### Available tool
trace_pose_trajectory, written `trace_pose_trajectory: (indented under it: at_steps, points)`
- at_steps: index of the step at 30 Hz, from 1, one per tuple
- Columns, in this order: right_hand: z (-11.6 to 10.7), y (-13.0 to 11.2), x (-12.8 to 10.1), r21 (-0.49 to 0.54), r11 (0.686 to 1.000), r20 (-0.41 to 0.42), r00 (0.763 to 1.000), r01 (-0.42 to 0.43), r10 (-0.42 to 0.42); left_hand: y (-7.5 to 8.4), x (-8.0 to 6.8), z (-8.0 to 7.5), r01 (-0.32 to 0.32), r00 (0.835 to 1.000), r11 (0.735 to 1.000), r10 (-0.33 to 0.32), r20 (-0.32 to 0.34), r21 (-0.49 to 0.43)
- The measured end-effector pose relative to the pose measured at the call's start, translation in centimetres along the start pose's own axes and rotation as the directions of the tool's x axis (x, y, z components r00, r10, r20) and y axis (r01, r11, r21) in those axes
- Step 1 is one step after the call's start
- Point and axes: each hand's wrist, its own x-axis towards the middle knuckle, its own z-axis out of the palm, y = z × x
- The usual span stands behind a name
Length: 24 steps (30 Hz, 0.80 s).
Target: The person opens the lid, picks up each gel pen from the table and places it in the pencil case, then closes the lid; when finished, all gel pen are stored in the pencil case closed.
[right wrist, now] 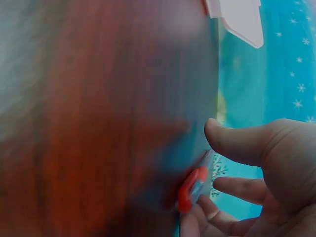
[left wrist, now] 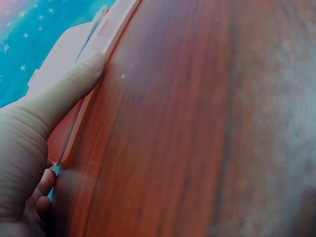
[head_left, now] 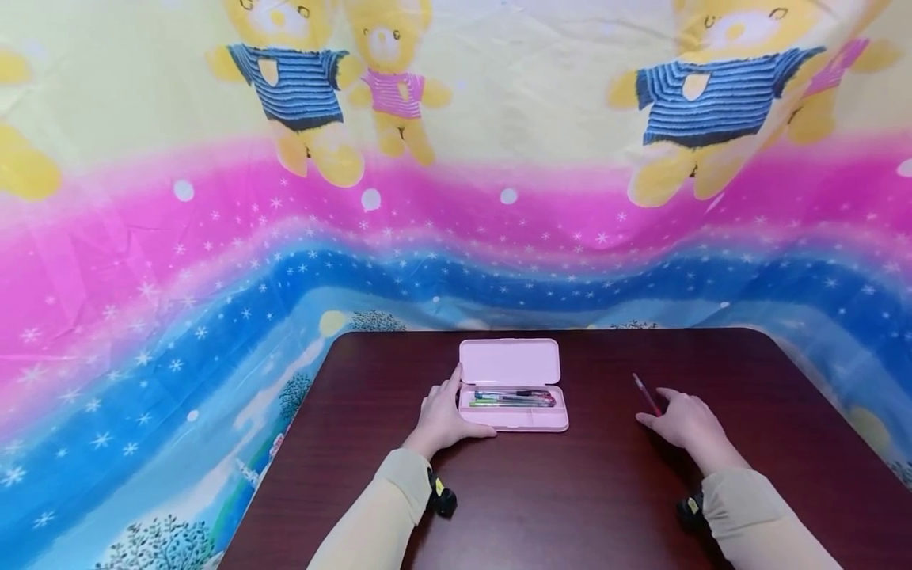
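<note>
**Red pen under right hand, pink pencil case steadied by left**

On the dark wooden surface (head_left: 541,491): an open pink pencil case (head_left: 513,385), long axis running left to right, lid (head_left: 509,362) folded back toward the far edge, tray nearer the person. Inside the tray, several pens (head_left: 511,398) lying lengthwise, parallel to the case's long side.

Left hand (head_left: 445,416) resting against the left end of the case, thumb laid straight along the near rim, remaining fingers up at the short side; fingers relaxed rather than clenched, pressing and steadying, not wrapped around anything. Same contact confirmed in the left wrist view: thumb (left wrist: 74,84) flat on the pink edge (left wrist: 111,37).

Well to the right of the case, right hand (head_left: 685,423) lowered onto the surface over a red pen (head_left: 647,394). Pen lying slantwise, long axis from near-right to far-left, far tip pointing away from the person and slightly toward the case, near end hidden under the fingers. In the right wrist view, red pen (right wrist: 193,190) lying against the curled fingertips (right wrist: 232,187) with the thumb hovering above it; firm pinch or mere touch not distinguishable through the blur.

Behind the surface, a bright cloth backdrop (head_left: 214,237) printed with teddy bears and snowflakes.
</note>
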Motion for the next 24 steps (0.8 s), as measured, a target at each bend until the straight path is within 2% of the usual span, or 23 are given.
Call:
trace_pose_trajectory:
  at_steps: [11, 19, 24]
  points:
    - [0.4, 0.6, -0.3, 0.067, 0.997, 0.001, 1.000, -0.029, 0.029, -0.1, 0.1, 0.1, -0.003, 1.000, 1.000, 0.003, -0.001, 0.005]
    - [0.7, 0.5, -0.1, 0.053, 0.999, -0.052, 0.999, 0.004, -0.001, 0.0, 0.0, 0.0, -0.003, 1.000, 1.000, 0.003, -0.004, -0.003]
    - [0.8, -0.6, -0.1, 0.059, 0.998, -0.093, 0.996, 0.018, -0.013, 0.1, 0.1, 0.0, 0.004, 1.000, 1.000, -0.004, -0.002, 0.009]
